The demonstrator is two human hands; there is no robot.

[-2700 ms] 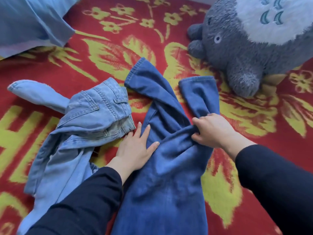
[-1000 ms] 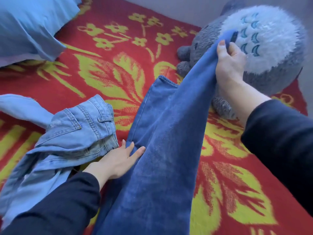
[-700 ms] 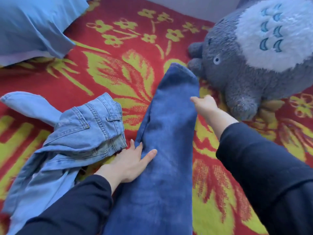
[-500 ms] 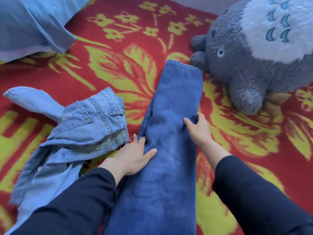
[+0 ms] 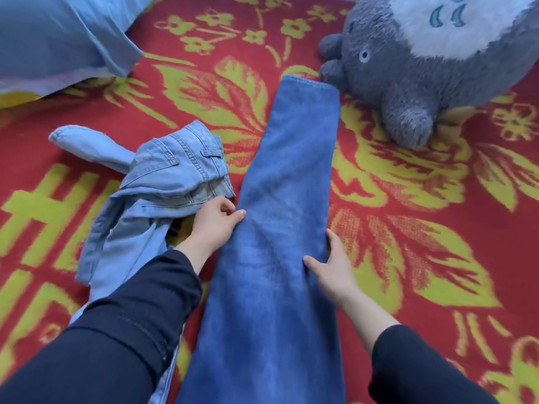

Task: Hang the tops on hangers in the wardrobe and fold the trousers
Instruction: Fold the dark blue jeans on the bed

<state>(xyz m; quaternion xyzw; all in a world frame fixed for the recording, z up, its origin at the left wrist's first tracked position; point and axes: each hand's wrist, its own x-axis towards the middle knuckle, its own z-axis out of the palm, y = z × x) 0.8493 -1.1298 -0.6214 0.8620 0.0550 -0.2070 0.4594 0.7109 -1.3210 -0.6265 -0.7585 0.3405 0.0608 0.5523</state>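
A pair of dark blue jeans (image 5: pixel 285 228) lay stretched out flat on a red blanket (image 5: pixel 408 228) patterned with yellow-green leaves and flowers. The legs appeared stacked one on the other in a single long strip. It ran from the near edge of the view up to a stitched hem just beside the paw of a grey plush toy (image 5: pixel 408 80).

The left hand (image 5: pixel 214 225) sat at the strip's left edge, about halfway along. Its fingers (image 5: pixel 226 206) were curled in and the thumb tip lay on top of the denim, pinching that edge. The right hand (image 5: pixel 332 269) held the opposite edge a little nearer the person. Its thumb was spread over the top of the cloth, while its fingers (image 5: pixel 332 239) lay narrow and close together along the side of the fold. How far they reached beneath could not be told. Both forearms wore dark sleeves (image 5: pixel 140 325).

A second pair of light blue jeans (image 5: pixel 163 185) lay crumpled to the left. Its waistband and belt loops faced up, touching or nearly touching the knuckles of the left hand, and one leg end stuck out to the left. A blue pillow (image 5: pixel 58 39) filled the upper left corner, well apart from both pairs.
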